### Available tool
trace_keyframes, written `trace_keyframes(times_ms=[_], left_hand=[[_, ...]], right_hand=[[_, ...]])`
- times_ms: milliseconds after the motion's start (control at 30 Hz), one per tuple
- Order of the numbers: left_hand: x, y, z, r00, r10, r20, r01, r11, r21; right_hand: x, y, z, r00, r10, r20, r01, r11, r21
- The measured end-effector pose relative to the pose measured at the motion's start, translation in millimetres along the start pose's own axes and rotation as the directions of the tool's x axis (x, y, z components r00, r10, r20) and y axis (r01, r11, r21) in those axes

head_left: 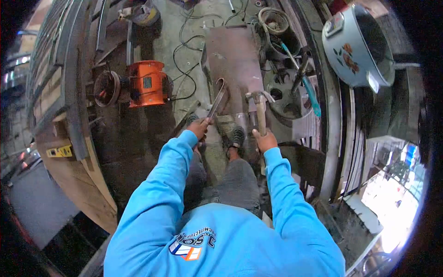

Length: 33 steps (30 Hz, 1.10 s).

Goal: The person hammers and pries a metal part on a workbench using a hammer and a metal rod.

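Observation:
My left hand (200,128) is closed round the lower end of a flat metal strip (216,102), whose upper end curls into a hook. The hooked end is over the near left part of a brown metal bench (233,60). In my right hand (265,140) is the wooden handle of a hammer (261,111). The hammer's head is up, close to the bench's near right corner. Whether the strip touches the bench cannot be made out.
An orange blower (147,83) stands on the left, with black cables (190,44) across the floor. At the right are a bucket (274,22), a teal-handled tool (311,96) and a large flowered pot (350,51). A yellow level (59,151) is far left.

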<state>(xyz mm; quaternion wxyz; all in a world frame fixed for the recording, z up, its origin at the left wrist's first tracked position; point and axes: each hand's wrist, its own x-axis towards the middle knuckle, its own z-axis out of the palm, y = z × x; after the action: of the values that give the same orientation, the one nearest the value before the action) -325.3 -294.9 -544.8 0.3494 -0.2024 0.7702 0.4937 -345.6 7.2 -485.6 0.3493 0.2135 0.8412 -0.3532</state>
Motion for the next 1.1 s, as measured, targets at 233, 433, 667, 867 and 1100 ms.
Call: trace_keyframes(times_ms=[233,433,667,867,1100], left_hand=[[-17,37,-15,0.860,0.190,-0.473,-0.009,0.934,0.358],[-37,49,28,0.979,0.199,-0.042,-0.181,0.948,0.264],[59,-46,116,0.863,0.419,0.282,-0.500,0.785,0.366],[123,-56,165,0.822,0.544,0.170,-0.569,0.795,0.210],[196,-88,190,0.775,0.632,0.025,-0.630,0.768,0.120]], right_hand=[[0,12,2,0.955,-0.221,-0.196,0.236,0.970,0.056],[-99,50,-6,0.997,0.064,-0.051,-0.007,0.690,0.724],[-63,98,18,0.920,0.092,-0.382,0.287,0.507,0.813],[-13,114,68,0.864,0.059,-0.500,0.479,0.211,0.852],[-13,144,114,0.714,-0.095,-0.693,0.698,0.175,0.695]])
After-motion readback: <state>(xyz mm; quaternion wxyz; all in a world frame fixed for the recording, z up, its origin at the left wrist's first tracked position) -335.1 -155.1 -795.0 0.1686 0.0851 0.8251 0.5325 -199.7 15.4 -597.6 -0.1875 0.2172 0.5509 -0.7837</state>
